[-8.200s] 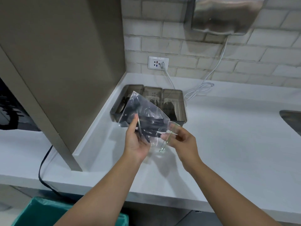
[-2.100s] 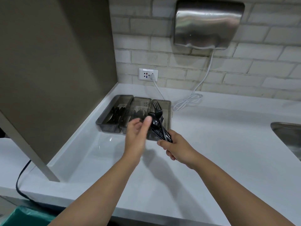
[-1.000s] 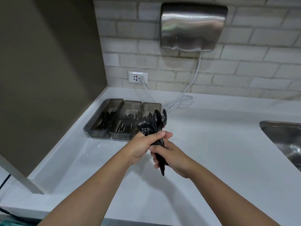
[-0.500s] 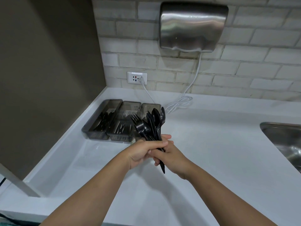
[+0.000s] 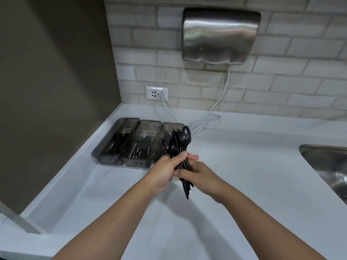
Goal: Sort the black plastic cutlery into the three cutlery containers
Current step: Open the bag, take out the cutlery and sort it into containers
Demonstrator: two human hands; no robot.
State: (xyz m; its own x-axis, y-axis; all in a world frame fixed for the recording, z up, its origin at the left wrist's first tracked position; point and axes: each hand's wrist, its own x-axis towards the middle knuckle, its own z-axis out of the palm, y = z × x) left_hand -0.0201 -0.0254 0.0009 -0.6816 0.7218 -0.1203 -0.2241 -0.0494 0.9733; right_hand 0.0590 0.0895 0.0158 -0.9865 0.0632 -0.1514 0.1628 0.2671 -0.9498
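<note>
A bundle of black plastic cutlery (image 5: 178, 147) stands nearly upright above the white surface (image 5: 244, 166), heads up and fanned, handle tips pointing down toward 6 o'clock. 1 spoon bowl tops the bunch at 12 o'clock, with fork tines spreading toward 10 o'clock. The left hand (image 5: 163, 171) and right hand (image 5: 201, 173) both wrap the handles at mid-length. At 10 o'clock from the bundle, 3 smoky translucent plastic cutlery containers (image 5: 131, 143) sit side by side, touching, long axes running toward 1 o'clock. The 2 leftmost hold black cutlery lying flat; the bundle hides much of the rightmost.
</note>
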